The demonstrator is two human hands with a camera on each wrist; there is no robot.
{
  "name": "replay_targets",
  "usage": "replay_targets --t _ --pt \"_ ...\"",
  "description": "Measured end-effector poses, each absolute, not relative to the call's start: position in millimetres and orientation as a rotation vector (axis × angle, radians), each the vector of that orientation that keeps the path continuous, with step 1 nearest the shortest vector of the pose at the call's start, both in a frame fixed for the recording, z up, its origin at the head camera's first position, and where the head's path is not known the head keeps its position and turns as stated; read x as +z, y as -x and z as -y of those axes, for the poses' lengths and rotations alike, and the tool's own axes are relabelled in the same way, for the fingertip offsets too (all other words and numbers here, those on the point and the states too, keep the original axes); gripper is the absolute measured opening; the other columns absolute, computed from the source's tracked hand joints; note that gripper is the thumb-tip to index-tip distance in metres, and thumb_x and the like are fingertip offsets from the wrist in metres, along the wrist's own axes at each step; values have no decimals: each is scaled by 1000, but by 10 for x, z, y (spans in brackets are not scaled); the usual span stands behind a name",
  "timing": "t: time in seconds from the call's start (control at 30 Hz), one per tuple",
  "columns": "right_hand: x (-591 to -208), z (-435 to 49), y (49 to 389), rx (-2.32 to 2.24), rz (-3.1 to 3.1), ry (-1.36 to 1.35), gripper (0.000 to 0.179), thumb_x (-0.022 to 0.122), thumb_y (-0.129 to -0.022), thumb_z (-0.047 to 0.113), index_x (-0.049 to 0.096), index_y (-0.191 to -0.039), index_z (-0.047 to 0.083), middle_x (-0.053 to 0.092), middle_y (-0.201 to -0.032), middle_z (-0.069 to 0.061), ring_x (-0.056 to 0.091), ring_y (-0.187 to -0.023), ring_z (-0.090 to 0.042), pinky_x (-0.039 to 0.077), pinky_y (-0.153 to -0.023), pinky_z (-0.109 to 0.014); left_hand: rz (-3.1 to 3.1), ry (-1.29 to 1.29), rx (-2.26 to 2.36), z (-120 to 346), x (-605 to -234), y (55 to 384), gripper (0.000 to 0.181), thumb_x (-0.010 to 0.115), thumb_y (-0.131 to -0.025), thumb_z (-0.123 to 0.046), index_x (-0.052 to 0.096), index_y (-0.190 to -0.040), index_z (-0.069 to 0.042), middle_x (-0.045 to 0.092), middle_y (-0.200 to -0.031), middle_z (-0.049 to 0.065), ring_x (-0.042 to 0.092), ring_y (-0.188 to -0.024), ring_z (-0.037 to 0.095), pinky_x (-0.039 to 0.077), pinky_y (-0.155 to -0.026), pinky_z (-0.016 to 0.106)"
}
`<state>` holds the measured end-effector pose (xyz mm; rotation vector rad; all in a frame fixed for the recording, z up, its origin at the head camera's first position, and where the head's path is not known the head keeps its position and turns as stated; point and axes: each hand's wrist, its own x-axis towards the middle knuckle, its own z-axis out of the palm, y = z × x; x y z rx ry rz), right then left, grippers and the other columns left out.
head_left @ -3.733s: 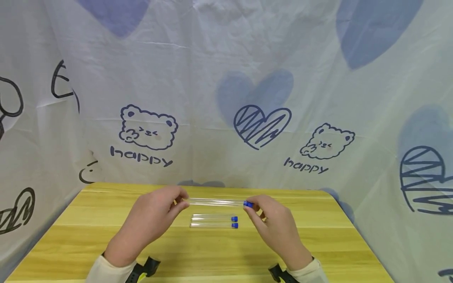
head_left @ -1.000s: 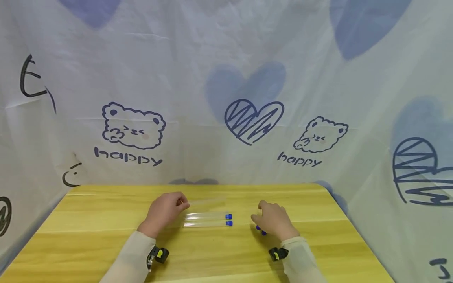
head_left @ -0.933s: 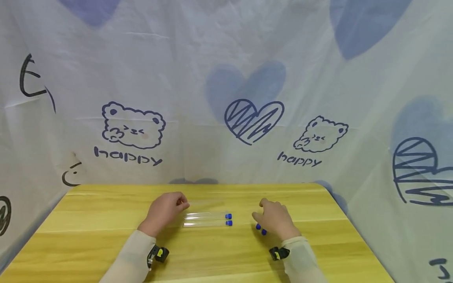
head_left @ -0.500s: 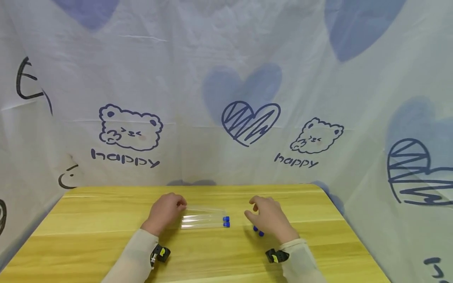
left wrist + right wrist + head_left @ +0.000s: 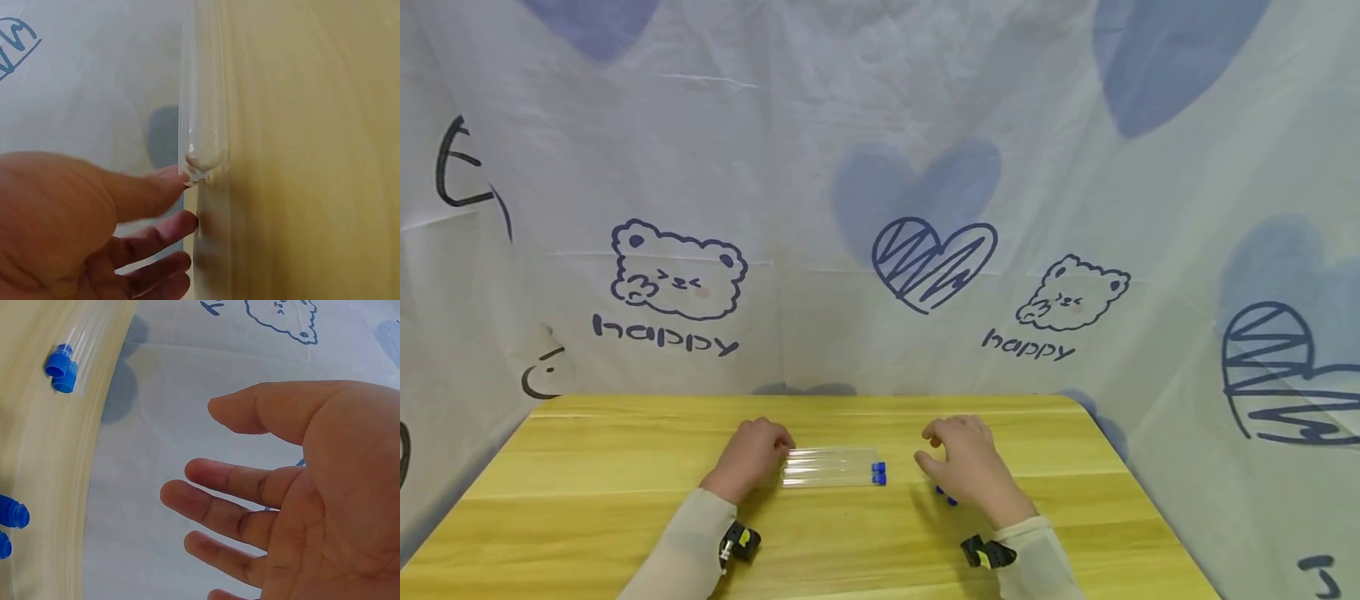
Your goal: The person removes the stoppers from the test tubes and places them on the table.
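My left hand (image 5: 748,460) pinches the rounded end of a clear, uncapped test tube (image 5: 201,94) between thumb and index finger. This tube lies at the far side of two clear test tubes (image 5: 831,479) with blue caps, roughly parallel to them on the table. Their blue caps (image 5: 60,365) point toward my right hand. Nothing is held by the right hand (image 5: 968,465); its fingers are spread and relaxed above the table. Below it are two loose blue caps (image 5: 947,496), partly hidden by the hand in the head view. How many uncapped tubes lie there I cannot tell.
The wooden table (image 5: 820,550) ends at a white cloth backdrop (image 5: 805,333) printed with hearts and bears. Both wrists carry small black cameras on straps.
The left hand has lowered the uncapped tube toward the viewer, beside the capped ones. Earlier the right hand held a blue cap at the tube's end; now it is off, with two caps below that hand.
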<state>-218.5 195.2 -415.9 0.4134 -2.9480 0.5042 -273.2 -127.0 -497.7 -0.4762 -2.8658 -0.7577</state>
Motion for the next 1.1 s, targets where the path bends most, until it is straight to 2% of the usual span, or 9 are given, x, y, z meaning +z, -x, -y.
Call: replay_targets --t 0.1,0.2,0.43,0.53,0.63,0.77,0.93,1.1 --pt "-4153 -1948 2181 508 2957 -408 27 75 -96 30 72 -116 12 70 -106 -3 54 -121 -33 34 -112 -58 2907 465 -775 1264 -4930 2715 18 63 -98 -6 81 -96 -8 73 -96 6 66 -98 33 51 -96 55" --pt "-4149 -1943 2188 521 2956 -409 27 75 -97 30 72 -117 12 70 -107 -4 54 -122 -33 34 -112 -58 2940 444 -792 1260 -4889 2699 22 58 -100 -11 80 -100 -6 70 -97 8 64 -98 34 51 -95 57" --pt "-4142 -1926 2204 540 2935 -415 31 74 -97 30 71 -120 11 71 -107 -3 57 -120 -33 36 -110 -58 2981 424 -844 1293 -4870 2669 23 61 -103 -21 75 -103 -3 63 -98 8 59 -88 24 53 -85 49" --pt "-4132 -1919 2204 552 2934 -424 30 74 -97 30 71 -120 12 72 -107 -3 58 -118 -33 37 -110 -58 3006 422 -902 1315 -4886 2663 23 62 -103 -23 72 -104 -2 61 -100 10 58 -89 23 52 -85 47" --pt "-4111 -1921 2192 549 2936 -428 31 74 -97 30 71 -121 11 72 -108 -5 59 -117 -32 38 -109 -59 3019 450 -941 1327 -4868 2637 34 62 -103 -25 67 -118 4 64 -115 18 62 -105 33 51 -96 52" --pt "-4053 -1933 2154 553 2938 -392 32 74 -97 30 71 -122 10 72 -110 -5 62 -113 -30 45 -103 -55 2980 457 -932 1341 -4707 2548 47 64 -103 -24 58 -137 7 58 -137 25 55 -129 44 44 -109 57" --pt "-3960 -1935 2076 592 2935 -368 31 74 -97 31 70 -122 12 70 -113 -4 66 -106 -26 54 -92 -47 2886 468 -827 1366 -4363 2352 39 69 -100 -21 64 -133 -2 61 -138 18 57 -128 38 47 -107 55" --pt "-3890 -1917 1993 585 2916 -382 28 74 -97 31 70 -119 14 69 -113 -2 67 -106 -23 56 -91 -46 2844 553 -727 1372 -4117 2127 30 76 -95 -18 70 -122 -7 69 -122 9 65 -113 29 53 -98 49"
